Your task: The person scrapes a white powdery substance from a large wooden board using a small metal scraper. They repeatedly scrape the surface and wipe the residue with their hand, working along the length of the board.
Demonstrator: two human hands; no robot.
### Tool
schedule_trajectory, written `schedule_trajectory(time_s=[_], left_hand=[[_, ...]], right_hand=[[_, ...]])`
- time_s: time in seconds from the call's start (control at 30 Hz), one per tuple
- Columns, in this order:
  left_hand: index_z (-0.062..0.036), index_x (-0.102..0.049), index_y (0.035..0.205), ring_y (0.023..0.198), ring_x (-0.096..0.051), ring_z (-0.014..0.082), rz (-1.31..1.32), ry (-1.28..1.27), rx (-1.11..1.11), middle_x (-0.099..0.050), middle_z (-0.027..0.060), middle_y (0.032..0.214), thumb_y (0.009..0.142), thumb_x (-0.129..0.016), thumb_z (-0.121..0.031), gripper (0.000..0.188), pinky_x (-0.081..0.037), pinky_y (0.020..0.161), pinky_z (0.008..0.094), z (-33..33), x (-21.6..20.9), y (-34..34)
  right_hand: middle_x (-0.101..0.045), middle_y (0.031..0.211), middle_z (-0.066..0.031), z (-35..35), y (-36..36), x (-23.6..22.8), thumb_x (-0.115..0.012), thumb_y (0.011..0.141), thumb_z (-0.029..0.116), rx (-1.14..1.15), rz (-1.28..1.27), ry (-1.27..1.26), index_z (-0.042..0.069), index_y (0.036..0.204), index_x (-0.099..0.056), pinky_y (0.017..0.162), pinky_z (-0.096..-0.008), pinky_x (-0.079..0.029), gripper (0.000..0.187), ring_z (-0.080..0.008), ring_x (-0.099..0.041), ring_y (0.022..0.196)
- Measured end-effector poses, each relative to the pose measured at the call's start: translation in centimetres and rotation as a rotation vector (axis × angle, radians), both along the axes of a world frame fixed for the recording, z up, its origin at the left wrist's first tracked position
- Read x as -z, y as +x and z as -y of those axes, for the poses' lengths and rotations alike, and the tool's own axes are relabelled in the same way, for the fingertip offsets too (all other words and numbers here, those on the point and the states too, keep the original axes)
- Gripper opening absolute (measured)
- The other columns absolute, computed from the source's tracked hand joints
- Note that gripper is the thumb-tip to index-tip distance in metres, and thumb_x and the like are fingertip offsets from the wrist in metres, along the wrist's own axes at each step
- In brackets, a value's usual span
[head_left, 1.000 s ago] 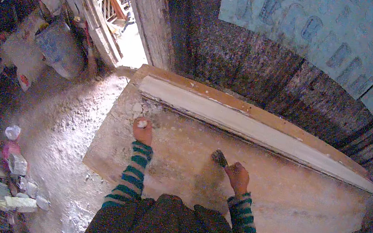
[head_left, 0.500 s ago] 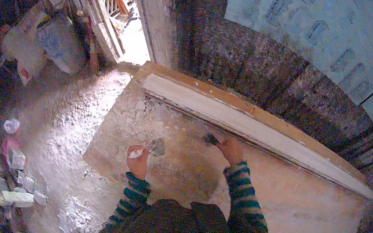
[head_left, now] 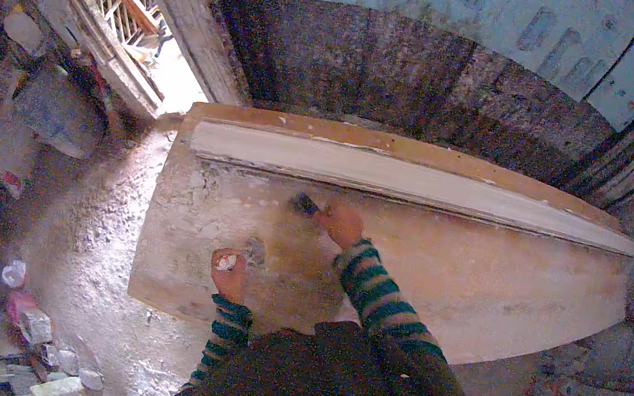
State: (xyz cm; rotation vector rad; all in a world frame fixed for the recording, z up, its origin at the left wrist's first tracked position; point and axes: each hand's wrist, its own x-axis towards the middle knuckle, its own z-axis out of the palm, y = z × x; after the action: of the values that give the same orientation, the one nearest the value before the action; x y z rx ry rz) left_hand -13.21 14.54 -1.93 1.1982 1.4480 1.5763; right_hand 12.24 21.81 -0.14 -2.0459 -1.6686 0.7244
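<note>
My right hand (head_left: 342,224) grips a small dark, flat-ended tool (head_left: 304,204), a brush or a scraper; I cannot tell which. Its end is over the tabletop, just on the near side of a long white moulded strip (head_left: 323,161). My left hand (head_left: 228,274) is closed around a whitish lump (head_left: 226,263), its material unclear, over the left part of the table. A grey patch (head_left: 254,251) shows on the wood beside that hand. The strip lies along the far edge of the worn wooden table (head_left: 455,282).
Beyond the table stands a dark, stained wall (head_left: 407,70) with a pale blue panel (head_left: 487,3) above. A bright doorway (head_left: 182,89) opens at the far left. White chunks (head_left: 59,388) and a pink bag (head_left: 19,307) lie on the dusty floor (head_left: 107,212) at lower left.
The view has turned, so the table and strip now run more level. My right hand has moved left along the strip with the dark tool. My left hand still holds the whitish lump.
</note>
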Motion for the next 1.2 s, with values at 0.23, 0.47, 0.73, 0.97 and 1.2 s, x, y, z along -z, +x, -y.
schedule_trajectory(time_s=[0.23,0.47,0.73,0.97,1.2], left_hand=[[-0.0071,-0.051,0.084,0.078,-0.051,0.0113,0.085,-0.057,0.044,-0.053,0.0021,0.083,0.07,-0.062,0.009,0.024,-0.044,0.07,0.0239,-0.4,3.8,-1.7],[-0.0071,-0.05,0.083,0.076,-0.049,0.0095,0.012,-0.038,-0.014,-0.049,0.001,0.082,0.069,-0.06,0.012,0.026,-0.043,0.069,0.0231,1.0,-0.1,-0.7],[-0.0072,-0.051,0.08,0.077,-0.049,0.012,0.588,0.006,0.034,-0.049,0.0016,0.081,0.071,-0.063,0.006,0.021,-0.043,0.07,0.0255,-0.2,4.4,-1.7],[-0.0067,-0.053,0.08,0.073,-0.05,0.013,0.118,0.007,-0.008,-0.05,0.0033,0.078,0.073,-0.063,0.005,0.017,-0.042,0.068,0.0256,0.9,3.3,-0.5],[-0.0065,-0.053,0.079,0.071,-0.051,0.0125,0.108,0.081,-0.06,-0.051,0.0033,0.076,0.073,-0.061,0.004,0.015,-0.042,0.067,0.0241,0.5,3.5,-0.2]], right_hand=[[-0.061,0.07,-0.0108,9.0,3.9,-2.1,-0.065,0.074,0.032,0.092,0.072,-0.003,0.007,0.076,-0.058,0.06,-0.044,-0.045,0.026,-0.0327,-0.059,0.069],[-0.062,0.074,-0.0159,2.0,-2.8,-2.4,-0.064,0.071,0.032,-0.142,-0.038,0.133,0.007,0.08,-0.058,0.062,-0.0448,-0.046,0.027,-0.0345,-0.06,0.073],[-0.063,0.076,-0.0161,0.3,-1.9,-2.2,-0.063,0.071,0.033,-0.207,0.063,0.011,0.006,0.08,-0.059,0.062,-0.0456,-0.047,0.029,-0.0357,-0.06,0.071],[-0.063,0.075,-0.0153,1.1,-2.9,-1.7,-0.064,0.072,0.034,-0.203,0.092,0.055,0.006,0.075,-0.06,0.063,-0.0448,-0.048,0.029,-0.0345,-0.06,0.072],[-0.063,0.076,-0.0169,-2.8,-4.2,-2.2,-0.064,0.071,0.034,-0.238,0.118,-0.062,0.005,0.075,-0.06,0.063,-0.045,-0.048,0.03,-0.0344,-0.061,0.074]])
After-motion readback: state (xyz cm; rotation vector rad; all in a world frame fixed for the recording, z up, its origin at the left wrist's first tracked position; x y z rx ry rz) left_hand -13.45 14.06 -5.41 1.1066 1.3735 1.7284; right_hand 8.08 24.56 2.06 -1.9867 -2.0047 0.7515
